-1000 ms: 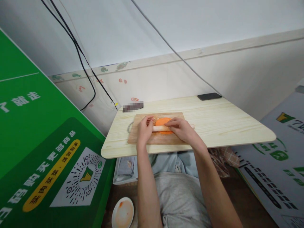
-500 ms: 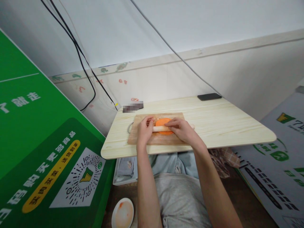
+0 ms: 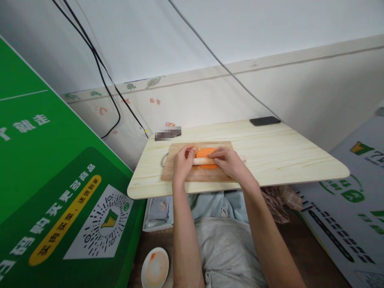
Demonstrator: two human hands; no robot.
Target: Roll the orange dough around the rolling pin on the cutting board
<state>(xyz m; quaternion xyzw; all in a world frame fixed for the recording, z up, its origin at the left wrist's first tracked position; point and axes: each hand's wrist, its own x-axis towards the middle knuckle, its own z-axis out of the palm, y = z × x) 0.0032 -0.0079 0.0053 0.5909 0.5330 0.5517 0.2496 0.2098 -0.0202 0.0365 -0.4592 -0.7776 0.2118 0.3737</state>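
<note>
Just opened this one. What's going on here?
A person's left hand is at one end of a slim, pale wooden rolling pin, with the right hand farther along it. The pin lies across a flat, round orange dough-like sheet on a rectangular brown wooden board, which rests on a pale wood-grain table.

A pale rolling pin [image 3: 202, 161] lies across flat orange dough [image 3: 205, 153].

Single view, head-worn. Looks forward and down from above the wearer's lap [image 3: 228, 248], along the forearms, which enter at the bottom edge. Left hand [image 3: 183, 162] and right hand [image 3: 228, 162] near frame centre, close range. Surface [image 3: 294, 160] spans mid-frame; wall [image 3: 210, 36] beyond fills the top. Wide field: green panel [image 3: 39, 168] at left edge, pale printed panel [image 3: 357, 180] at right.
</note>
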